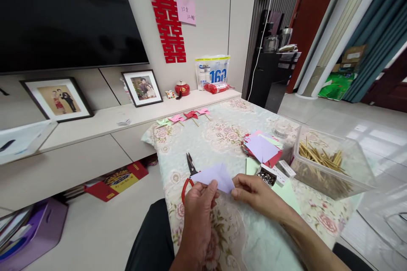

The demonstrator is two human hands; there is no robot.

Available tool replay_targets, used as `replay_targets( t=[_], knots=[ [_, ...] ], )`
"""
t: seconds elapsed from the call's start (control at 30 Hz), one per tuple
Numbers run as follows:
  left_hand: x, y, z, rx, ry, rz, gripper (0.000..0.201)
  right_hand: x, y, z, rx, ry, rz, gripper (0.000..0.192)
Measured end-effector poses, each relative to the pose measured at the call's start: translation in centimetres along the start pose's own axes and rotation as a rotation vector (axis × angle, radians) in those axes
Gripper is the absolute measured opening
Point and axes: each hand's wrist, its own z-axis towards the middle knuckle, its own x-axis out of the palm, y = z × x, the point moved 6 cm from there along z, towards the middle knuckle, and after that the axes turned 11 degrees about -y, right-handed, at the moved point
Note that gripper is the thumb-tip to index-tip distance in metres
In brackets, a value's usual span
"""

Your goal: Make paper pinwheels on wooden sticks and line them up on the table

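Observation:
Both my hands hold a folded lilac paper (213,176) above a table covered in a floral cloth (222,135). My left hand (199,211) pinches its lower left edge. My right hand (254,192) pinches its right corner. Red-handled scissors (190,169) lie on the cloth just behind the paper, partly hidden by it. A stack of coloured paper squares (262,148) sits to the right, beyond my right hand.
A clear plastic box of wooden sticks (324,165) stands at the right. A small box of metal pins (269,174) lies by my right hand. Several paper pinwheels (184,117) line the table's far edge. Behind is a low TV shelf (95,120) with framed photos.

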Motion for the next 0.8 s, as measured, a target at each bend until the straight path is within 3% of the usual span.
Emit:
replay_targets(
  t=[0.13, 0.3, 0.47, 0.63, 0.8],
  knots=[
    [0.4, 0.1, -1.2, -0.038, 0.091, 0.055, 0.027, 0.2, 0.4, -0.4, 0.057, -0.043, 0.274, 0.037],
    [1.1, 0.0, -2.9, -0.054, 0.246, 0.009, 0.022, 0.6, -0.7, -1.1, 0.118, -0.195, 0.34, 0.042],
    [0.4, 0.3, -3.5, -0.007, 0.195, -0.037, 0.022, 1.5, -1.7, -2.4, 0.161, -0.248, 0.399, 0.038],
    [-0.7, 1.0, -3.8, -0.02, 0.147, 0.089, 0.014, 2.2, -1.4, -3.4, 0.174, -0.146, 0.461, 0.035],
    [-0.6, 0.7, -4.2, -0.014, 0.185, 0.103, 0.011, 1.7, -1.7, -3.4, 0.135, -0.156, 0.329, 0.025]
  ],
)
